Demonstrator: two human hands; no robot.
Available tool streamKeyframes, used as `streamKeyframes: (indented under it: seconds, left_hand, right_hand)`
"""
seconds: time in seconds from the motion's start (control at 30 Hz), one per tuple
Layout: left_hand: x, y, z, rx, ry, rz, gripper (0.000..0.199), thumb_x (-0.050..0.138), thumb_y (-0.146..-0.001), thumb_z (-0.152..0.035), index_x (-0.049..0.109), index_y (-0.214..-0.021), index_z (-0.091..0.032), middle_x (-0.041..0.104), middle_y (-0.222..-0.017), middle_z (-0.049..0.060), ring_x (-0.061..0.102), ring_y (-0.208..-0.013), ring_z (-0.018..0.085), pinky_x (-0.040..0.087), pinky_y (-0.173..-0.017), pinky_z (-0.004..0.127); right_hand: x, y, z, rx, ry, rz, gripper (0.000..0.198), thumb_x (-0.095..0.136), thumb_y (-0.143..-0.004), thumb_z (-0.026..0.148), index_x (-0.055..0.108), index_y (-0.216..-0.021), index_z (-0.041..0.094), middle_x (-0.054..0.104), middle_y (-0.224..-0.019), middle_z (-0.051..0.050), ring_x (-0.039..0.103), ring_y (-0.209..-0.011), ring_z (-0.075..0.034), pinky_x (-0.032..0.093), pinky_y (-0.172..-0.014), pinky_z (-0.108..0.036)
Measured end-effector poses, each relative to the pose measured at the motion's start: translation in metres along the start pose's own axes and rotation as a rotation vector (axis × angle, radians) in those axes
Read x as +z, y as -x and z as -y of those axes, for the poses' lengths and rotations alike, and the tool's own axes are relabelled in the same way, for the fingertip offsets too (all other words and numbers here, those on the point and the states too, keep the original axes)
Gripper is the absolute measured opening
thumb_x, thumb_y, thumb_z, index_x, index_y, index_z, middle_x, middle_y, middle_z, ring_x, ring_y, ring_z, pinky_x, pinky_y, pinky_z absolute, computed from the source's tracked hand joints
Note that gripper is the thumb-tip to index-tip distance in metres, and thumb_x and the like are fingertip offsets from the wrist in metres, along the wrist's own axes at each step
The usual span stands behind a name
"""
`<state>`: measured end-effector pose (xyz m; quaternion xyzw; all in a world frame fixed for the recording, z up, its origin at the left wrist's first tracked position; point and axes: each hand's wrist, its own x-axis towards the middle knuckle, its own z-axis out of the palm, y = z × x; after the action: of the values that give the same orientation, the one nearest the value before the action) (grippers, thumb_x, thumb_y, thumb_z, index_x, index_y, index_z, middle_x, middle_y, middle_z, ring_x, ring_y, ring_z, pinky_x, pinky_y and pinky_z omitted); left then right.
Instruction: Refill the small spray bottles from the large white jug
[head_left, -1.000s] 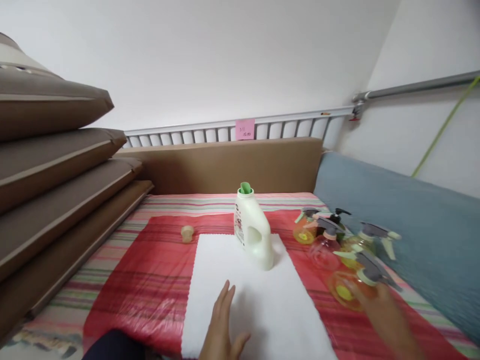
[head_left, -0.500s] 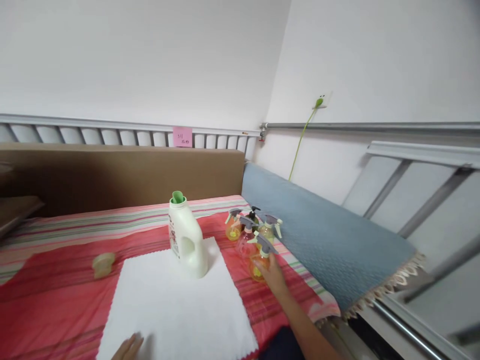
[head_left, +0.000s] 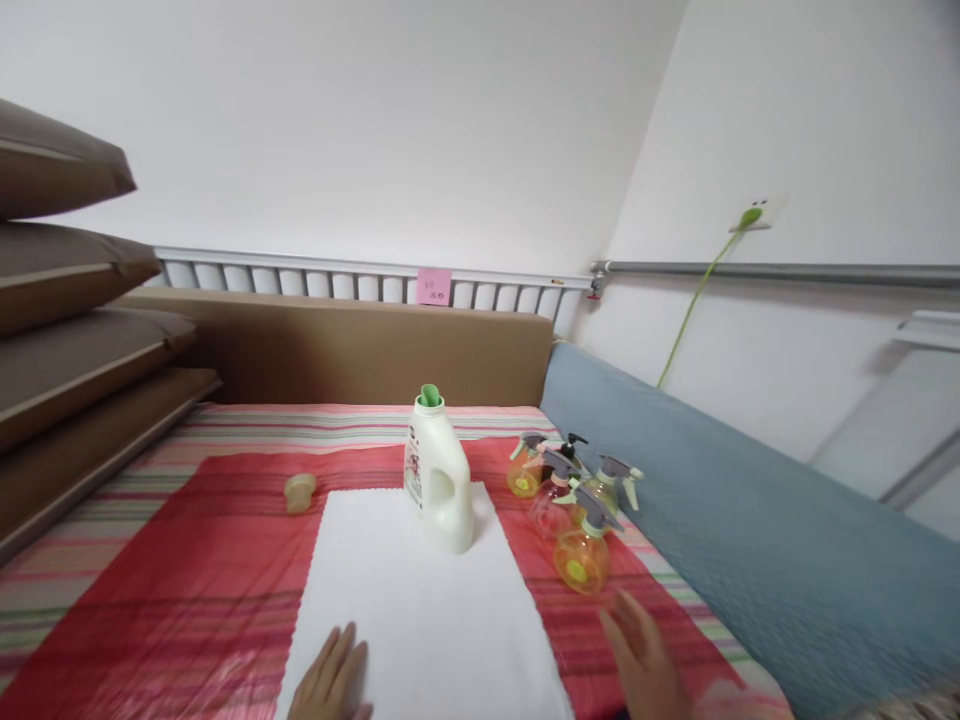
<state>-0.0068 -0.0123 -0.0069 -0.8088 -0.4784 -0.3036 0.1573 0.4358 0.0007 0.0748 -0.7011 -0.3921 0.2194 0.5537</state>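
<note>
My left hand (head_left: 331, 675) rests with fingers stretched out on the lower left of a white cloth (head_left: 420, 620). On that cloth stands an uncapped white jug (head_left: 448, 480) with a green spout and a handle hole. My right hand (head_left: 641, 650), somewhat blurred, has its fingers extended and holds nothing. Just beyond it is an orange spray bottle (head_left: 583, 560) with a grey trigger head, apart from the fingers. Behind this cluster a pink spray bottle (head_left: 550, 512), another orange spray bottle (head_left: 523, 475), a yellowish spray bottle (head_left: 602, 492) and a dark pump bottle (head_left: 571, 452). A pale translucent cap (head_left: 299, 492) lies left of the cloth.
Red sheeting (head_left: 225, 540) covers a striped cloth beneath. Brown cushions (head_left: 82, 350) are stacked on the left, and a brown board (head_left: 360, 350) closes the back before a radiator. A blue padded cover (head_left: 720, 480) borders the right side. A green cord (head_left: 697, 300) hangs from a wall socket.
My right hand has let go of the orange spray bottle and drawn back toward me. The view has swung left, bringing the cushion stack in. My left hand shows more fully.
</note>
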Motion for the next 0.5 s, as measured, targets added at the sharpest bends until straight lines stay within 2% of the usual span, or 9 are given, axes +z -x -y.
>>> streamKeyframes:
  seconds: [0.1, 0.2, 0.33, 0.4, 0.5]
  left_hand:
    - [-0.006, -0.003, -0.007, -0.039, 0.001, -0.044, 0.051, 0.062, -0.078, -0.030, 0.052, -0.128, -0.025, 0.061, -0.127, 0.008, 0.060, -0.113, 0.027, 0.058, -0.083, 0.032]
    - [-0.011, -0.005, -0.014, -0.063, 0.015, -0.055, 0.050, 0.061, -0.080, -0.030, 0.052, -0.128, -0.024, 0.061, -0.128, 0.009, 0.059, -0.114, 0.027, 0.057, -0.085, 0.033]
    - [-0.015, -0.003, -0.015, -0.092, 0.066, -0.039, 0.050, 0.061, -0.081, -0.032, 0.051, -0.129, -0.027, 0.060, -0.129, 0.007, 0.058, -0.116, 0.026, 0.056, -0.088, 0.034]
    - [-0.016, 0.002, -0.013, -0.119, 0.116, -0.023, 0.047, 0.060, -0.082, -0.034, 0.053, -0.128, -0.029, 0.060, -0.130, 0.006, 0.057, -0.118, 0.025, 0.055, -0.091, 0.035]
    - [-0.023, 0.008, -0.010, -0.194, 0.245, 0.004, 0.036, 0.056, -0.084, -0.040, 0.061, -0.119, -0.029, 0.062, -0.126, 0.006, 0.058, -0.117, 0.025, 0.054, -0.092, 0.036]
  right_hand:
    - [0.021, 0.048, 0.003, 0.016, -0.092, 0.205, 0.061, 0.062, -0.066, 0.061, 0.060, -0.111, 0.020, 0.062, -0.122, -0.015, 0.057, -0.115, -0.032, 0.046, -0.098, -0.042]
    - [0.058, 0.091, 0.012, -0.028, -0.162, 0.387, 0.051, 0.065, -0.067, 0.057, 0.067, -0.103, 0.021, 0.068, -0.112, -0.014, 0.063, -0.105, -0.032, 0.052, -0.089, -0.039]
    - [0.096, 0.126, 0.029, -0.094, -0.189, 0.450, 0.048, 0.064, -0.067, 0.060, 0.069, -0.098, 0.023, 0.072, -0.102, -0.012, 0.067, -0.094, -0.032, 0.053, -0.083, -0.042]
    - [0.102, 0.133, 0.038, -0.099, -0.194, 0.499, 0.049, 0.064, -0.067, 0.061, 0.069, -0.097, 0.022, 0.072, -0.101, -0.012, 0.067, -0.091, -0.031, 0.053, -0.082, -0.042]
    - [0.098, 0.136, 0.047, -0.073, -0.201, 0.506, 0.051, 0.064, -0.066, 0.062, 0.069, -0.097, 0.021, 0.072, -0.100, -0.013, 0.067, -0.089, -0.030, 0.052, -0.082, -0.040]
